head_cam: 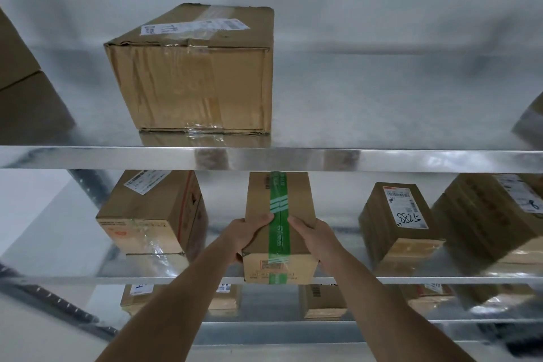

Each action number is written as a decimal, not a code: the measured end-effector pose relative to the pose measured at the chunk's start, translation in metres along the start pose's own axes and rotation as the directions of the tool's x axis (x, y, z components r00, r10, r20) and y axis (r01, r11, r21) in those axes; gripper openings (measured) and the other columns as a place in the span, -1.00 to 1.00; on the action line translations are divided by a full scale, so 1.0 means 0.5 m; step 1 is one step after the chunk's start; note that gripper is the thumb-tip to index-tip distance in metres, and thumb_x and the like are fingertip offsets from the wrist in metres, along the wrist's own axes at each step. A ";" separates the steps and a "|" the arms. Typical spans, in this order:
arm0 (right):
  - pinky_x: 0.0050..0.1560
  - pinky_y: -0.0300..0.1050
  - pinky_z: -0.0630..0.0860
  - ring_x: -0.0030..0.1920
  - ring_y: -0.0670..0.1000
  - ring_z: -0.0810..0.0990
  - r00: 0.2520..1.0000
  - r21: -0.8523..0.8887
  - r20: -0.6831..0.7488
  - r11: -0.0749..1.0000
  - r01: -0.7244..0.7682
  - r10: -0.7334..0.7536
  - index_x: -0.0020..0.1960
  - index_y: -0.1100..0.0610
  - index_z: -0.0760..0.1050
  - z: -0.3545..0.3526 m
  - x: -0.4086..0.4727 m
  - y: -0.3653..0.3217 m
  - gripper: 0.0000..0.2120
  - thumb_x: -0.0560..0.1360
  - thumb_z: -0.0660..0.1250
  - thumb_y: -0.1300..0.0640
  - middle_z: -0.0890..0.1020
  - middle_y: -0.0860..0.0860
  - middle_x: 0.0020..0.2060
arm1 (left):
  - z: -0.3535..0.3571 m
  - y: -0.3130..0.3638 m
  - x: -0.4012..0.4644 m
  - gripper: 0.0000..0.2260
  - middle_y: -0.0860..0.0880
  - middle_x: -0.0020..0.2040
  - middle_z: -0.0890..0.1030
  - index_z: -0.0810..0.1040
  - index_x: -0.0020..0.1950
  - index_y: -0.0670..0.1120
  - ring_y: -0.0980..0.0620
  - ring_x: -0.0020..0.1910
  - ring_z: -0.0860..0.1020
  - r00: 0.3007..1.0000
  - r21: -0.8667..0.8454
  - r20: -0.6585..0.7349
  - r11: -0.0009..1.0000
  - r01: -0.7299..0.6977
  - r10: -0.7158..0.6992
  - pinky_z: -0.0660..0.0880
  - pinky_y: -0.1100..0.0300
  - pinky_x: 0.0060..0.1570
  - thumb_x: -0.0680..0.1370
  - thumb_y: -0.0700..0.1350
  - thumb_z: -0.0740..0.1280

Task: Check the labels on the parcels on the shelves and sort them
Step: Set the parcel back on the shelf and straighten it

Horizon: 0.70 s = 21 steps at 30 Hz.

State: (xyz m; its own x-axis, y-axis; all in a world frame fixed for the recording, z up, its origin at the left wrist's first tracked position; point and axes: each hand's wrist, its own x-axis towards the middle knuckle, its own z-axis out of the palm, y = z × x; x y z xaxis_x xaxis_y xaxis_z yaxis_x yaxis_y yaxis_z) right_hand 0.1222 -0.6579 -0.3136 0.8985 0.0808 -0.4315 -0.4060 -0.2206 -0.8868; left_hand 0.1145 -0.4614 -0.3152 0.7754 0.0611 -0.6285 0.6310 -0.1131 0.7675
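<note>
Holding the green-taped parcel [280, 232] between them, left grip [245, 236] and right grip [314, 239] clasp its sides

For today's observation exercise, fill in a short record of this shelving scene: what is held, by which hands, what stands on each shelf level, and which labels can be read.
held item: parcel with green tape, at the middle shelf's front edge
left hand: grips the parcel's left side, thumb on top
right hand: grips its right side
top shelf: large taped box, white label on top, writing unclear
middle shelf: box with red-edged tape at left; box marked 5288 at right
bottom shelf: several small boxes, labels too small to read
</note>
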 end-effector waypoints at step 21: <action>0.10 -0.01 0.61 0.03 0.04 0.68 0.998 0.037 -0.057 0.999 -0.018 0.020 0.25 0.09 0.59 0.011 0.013 0.003 -0.67 0.57 0.42 -0.05 0.71 -0.01 0.02 | 0.001 0.005 0.016 -0.55 -0.12 -0.03 0.73 0.60 0.13 -0.13 -0.13 -0.04 0.71 0.998 -0.037 -0.061 0.999 0.010 -0.012 0.63 0.03 0.00 0.44 0.16 0.55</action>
State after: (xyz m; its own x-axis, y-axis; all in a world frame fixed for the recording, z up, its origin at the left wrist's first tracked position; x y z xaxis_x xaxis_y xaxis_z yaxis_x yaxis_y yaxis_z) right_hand 0.1263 -0.6524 -0.3188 0.8984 0.0207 -0.4386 -0.4276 -0.1859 -0.8847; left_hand 0.1224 -0.4615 -0.3185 0.7678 0.1228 -0.6288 0.6390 -0.0758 0.7655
